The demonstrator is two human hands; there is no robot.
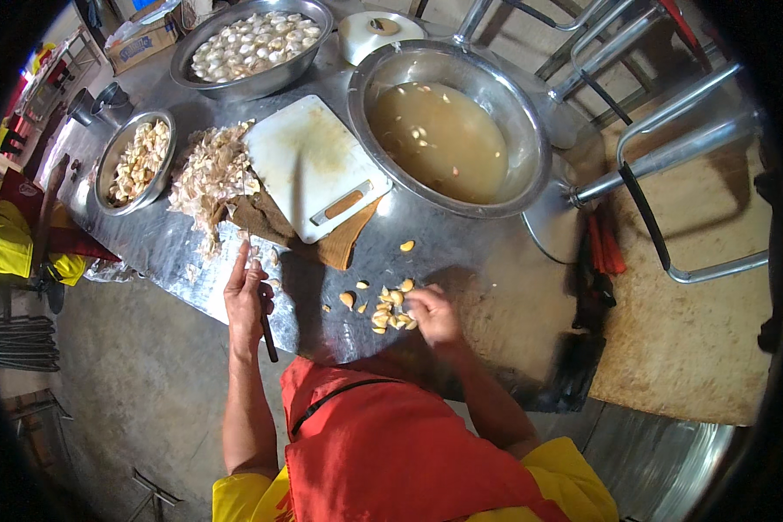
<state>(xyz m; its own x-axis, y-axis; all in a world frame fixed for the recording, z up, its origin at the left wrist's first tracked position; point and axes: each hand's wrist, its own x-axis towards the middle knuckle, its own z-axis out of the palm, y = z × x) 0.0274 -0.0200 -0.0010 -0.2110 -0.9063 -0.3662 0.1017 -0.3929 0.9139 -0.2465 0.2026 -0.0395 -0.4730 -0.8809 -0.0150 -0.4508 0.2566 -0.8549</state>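
My left hand (245, 296) grips a knife (268, 335), its handle hanging below my fingers and its blade pointing up. My right hand (433, 313) has its fingers curled at the right edge of a small pile of garlic cloves (390, 310) on the steel table (365, 235); what is between the fingertips is too small to make out. A few loose cloves (347, 298) lie around the pile. Beyond my hands, papery garlic skins (209, 174) are heaped on brown cloths (352, 233), beside a white cutting board (309, 161) with a handle slot.
A bowl of cloudy water (448, 161) stands behind, with a bowl of garlic (252, 48), a white lid (365, 35), a smaller bowl (135, 161) and cups (113, 109). Tubular metal frames (661, 139) and a worn board (670, 348) are at right, someone in yellow (4, 235) at left.
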